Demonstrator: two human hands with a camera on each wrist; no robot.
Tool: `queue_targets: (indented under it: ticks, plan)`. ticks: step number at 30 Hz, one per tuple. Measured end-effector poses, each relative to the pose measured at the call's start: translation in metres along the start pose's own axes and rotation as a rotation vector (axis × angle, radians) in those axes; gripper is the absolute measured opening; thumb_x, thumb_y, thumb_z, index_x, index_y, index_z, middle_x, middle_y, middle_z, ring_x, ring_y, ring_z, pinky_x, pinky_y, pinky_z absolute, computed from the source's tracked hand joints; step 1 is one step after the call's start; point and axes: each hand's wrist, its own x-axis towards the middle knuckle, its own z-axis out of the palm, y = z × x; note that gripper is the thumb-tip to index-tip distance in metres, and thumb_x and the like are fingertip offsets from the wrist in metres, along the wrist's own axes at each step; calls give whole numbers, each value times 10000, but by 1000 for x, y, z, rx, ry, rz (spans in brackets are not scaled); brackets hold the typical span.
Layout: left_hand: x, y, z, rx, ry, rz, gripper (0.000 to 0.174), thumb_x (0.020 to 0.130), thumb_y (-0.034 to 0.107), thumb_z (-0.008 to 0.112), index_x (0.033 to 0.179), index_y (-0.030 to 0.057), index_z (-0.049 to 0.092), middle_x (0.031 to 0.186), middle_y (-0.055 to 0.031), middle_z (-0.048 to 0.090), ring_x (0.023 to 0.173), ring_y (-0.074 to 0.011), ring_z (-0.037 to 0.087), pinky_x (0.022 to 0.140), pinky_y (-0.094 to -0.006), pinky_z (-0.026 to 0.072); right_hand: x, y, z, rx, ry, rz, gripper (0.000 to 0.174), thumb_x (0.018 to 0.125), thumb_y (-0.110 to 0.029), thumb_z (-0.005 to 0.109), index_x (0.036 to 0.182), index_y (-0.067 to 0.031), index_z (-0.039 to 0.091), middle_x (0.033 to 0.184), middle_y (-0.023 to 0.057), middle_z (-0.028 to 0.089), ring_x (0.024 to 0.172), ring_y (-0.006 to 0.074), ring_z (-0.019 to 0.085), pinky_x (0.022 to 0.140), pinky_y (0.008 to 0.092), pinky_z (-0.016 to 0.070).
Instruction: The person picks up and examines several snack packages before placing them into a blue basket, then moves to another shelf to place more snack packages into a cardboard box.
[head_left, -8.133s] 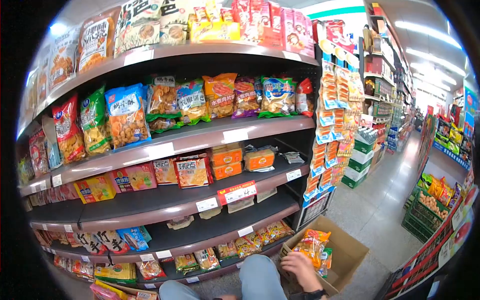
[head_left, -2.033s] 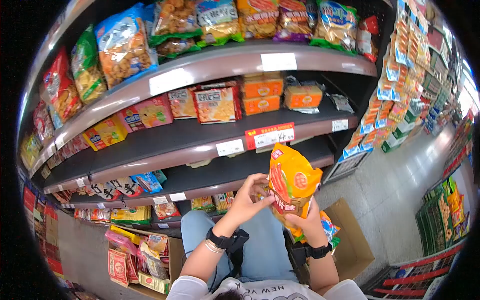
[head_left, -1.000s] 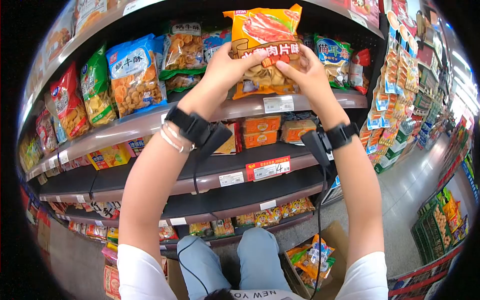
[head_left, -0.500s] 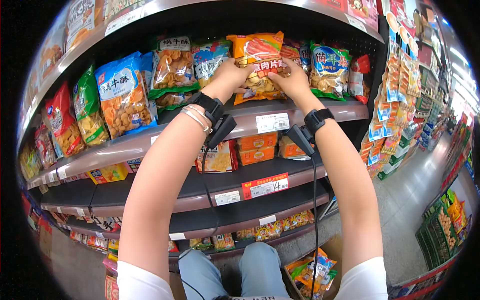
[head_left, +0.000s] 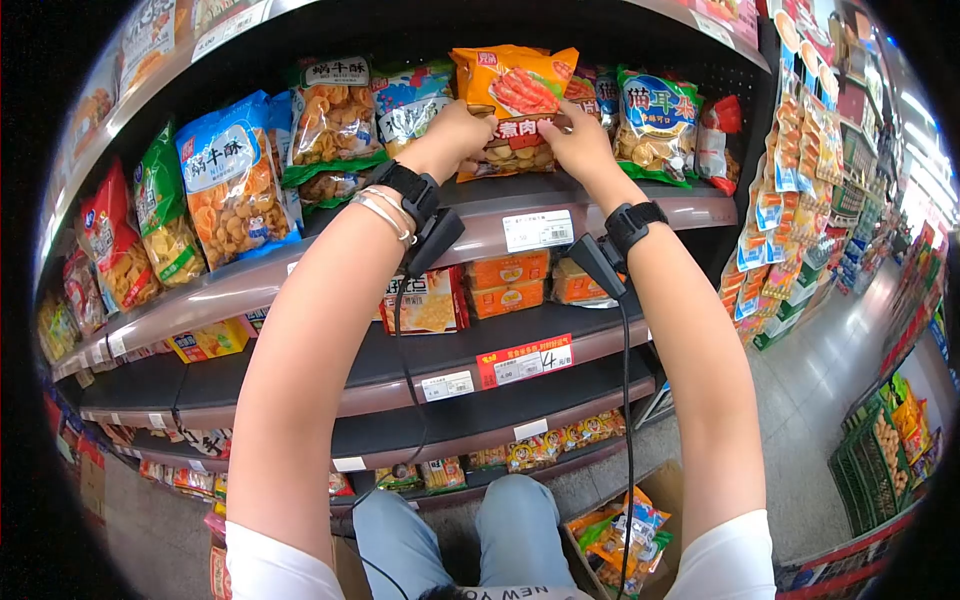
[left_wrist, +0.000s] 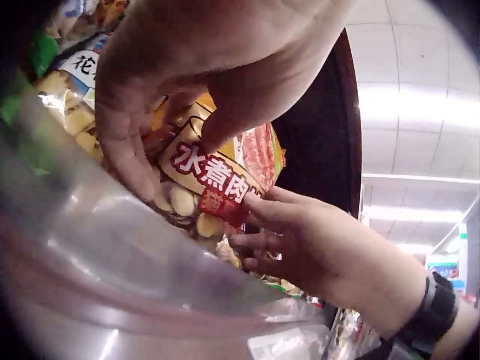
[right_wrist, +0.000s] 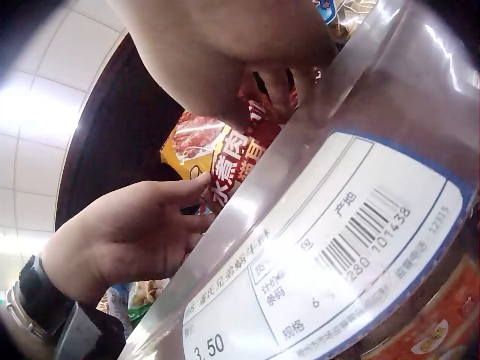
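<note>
While it stands on the shelf (head_left: 640,205), both hands (head_left: 520,140) grip the orange snack bag (head_left: 512,85).

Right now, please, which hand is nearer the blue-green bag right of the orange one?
Right. The right hand grips the orange bag beside the blue-green bag; the left hand holds the orange bag's far side.

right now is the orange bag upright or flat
Upright: the orange bag stands on the shelf, top seam up, left hand and right hand holding it.

Blue snack bag (head_left: 232,170), orange boxes (head_left: 505,285), perhaps biscuits, shelved.
</note>
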Motion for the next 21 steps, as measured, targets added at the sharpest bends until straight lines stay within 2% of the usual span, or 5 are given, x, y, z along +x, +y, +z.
queue_targets:
  ticks: [3,7,12,16,21]
  plan:
    - [6,-1,-2,-26,27,-9,356,913,312,532,1156,56,485,980,-102,589,877,-173,612,662,-339,571,2,2,3,78,139,5,360,783,-172,640,1101,-15,582,915,175,664,864,303,644,779,371,491]
    - [14,-8,-4,-189,42,-37,394,874,197,588,1092,-112,478,953,-181,596,852,-281,645,652,-349,591,-1,1,3,42,204,26,310,748,-163,652,1030,-39,630,878,152,668,821,258,652,759,349,499]
    - [11,-16,-1,-339,106,-2,403,861,156,606,1076,-155,464,995,-211,582,844,-324,646,678,-350,606,-3,6,10,20,48,0,236,724,-145,636,934,-46,681,858,130,675,807,243,652,755,325,503]
    - [-12,-4,-4,-256,99,-33,348,850,129,560,1064,-132,476,994,-212,581,816,-321,645,632,-363,586,-14,-7,-7,100,-5,49,245,734,-166,633,941,-48,692,879,126,681,822,225,656,763,312,501]
    - [-8,-5,-1,-71,177,-3,256,839,213,599,1012,32,548,763,-55,567,637,-135,550,517,-265,487,-23,-7,-19,147,40,-24,270,755,-167,636,989,-39,672,905,122,683,839,215,655,774,309,499]
